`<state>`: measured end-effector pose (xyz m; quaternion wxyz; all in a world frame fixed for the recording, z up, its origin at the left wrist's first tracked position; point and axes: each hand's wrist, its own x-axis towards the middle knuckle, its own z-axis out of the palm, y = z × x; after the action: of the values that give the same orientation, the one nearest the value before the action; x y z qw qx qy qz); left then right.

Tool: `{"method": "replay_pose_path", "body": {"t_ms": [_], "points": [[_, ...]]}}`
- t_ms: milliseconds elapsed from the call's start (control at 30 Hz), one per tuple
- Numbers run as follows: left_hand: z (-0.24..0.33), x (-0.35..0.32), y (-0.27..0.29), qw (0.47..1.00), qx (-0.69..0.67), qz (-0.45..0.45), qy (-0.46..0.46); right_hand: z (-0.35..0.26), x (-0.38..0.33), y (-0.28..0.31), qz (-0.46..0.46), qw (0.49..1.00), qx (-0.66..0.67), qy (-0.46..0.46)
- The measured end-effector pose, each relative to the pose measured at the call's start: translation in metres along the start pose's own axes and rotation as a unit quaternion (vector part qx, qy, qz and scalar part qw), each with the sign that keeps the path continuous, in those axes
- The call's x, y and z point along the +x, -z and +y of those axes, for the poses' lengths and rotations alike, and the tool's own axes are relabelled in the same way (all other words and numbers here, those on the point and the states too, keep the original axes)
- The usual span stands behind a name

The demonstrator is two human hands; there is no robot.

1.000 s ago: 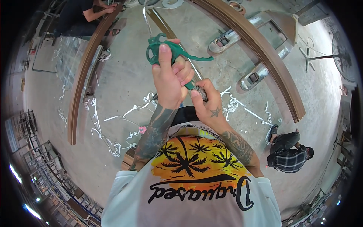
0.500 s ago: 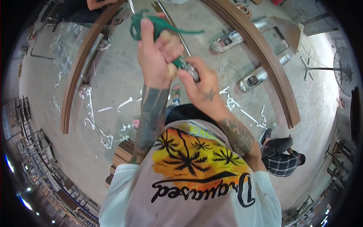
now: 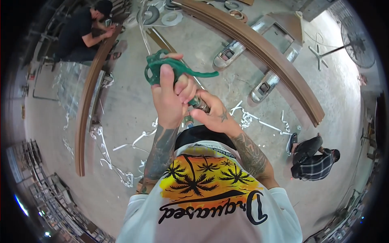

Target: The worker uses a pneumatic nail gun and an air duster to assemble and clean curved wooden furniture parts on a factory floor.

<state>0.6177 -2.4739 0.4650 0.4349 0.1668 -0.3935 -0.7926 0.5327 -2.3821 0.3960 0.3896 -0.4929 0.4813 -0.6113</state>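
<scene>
A green air blow gun (image 3: 175, 65) is gripped in my left hand (image 3: 168, 101), thumb up along its body and fingers wrapped round the handle. Its curved lever points out to the right, and a thin metal nozzle (image 3: 146, 40) runs up and away from its far end. At the handle's lower end is a metal coupling (image 3: 201, 104). My right hand (image 3: 216, 115) closes round that coupling, thumb on the near side and fingers on the far side. Whether a hose hangs from it is hidden.
Long brown profiles (image 3: 279, 65) lie on metal supports (image 3: 263, 90) at right; another brown stack (image 3: 83, 121) runs along the left. A person (image 3: 77, 36) works at its far end. Another person (image 3: 314, 162) squats at right. White strips (image 3: 107, 158) litter the floor; a fan (image 3: 356, 42) stands at far right.
My hands and the blow gun appear lower in the picture, and the surroundings have shifted with the view. More of the person at the far left shows. Both hands keep their hold.
</scene>
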Motion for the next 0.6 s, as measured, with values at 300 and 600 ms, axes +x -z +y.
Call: {"method": "replay_pose_path", "body": {"t_ms": [300,600], "points": [[-0.014,0.002,-0.014,0.997,-0.004,-0.016,0.071,-0.010,-0.028,0.018,0.056,0.991,-0.099,-0.066],[-0.029,-0.002,-0.034,0.996,0.038,-0.033,0.074,-0.022,-0.044,0.018,0.143,0.988,-0.030,-0.044]]}}
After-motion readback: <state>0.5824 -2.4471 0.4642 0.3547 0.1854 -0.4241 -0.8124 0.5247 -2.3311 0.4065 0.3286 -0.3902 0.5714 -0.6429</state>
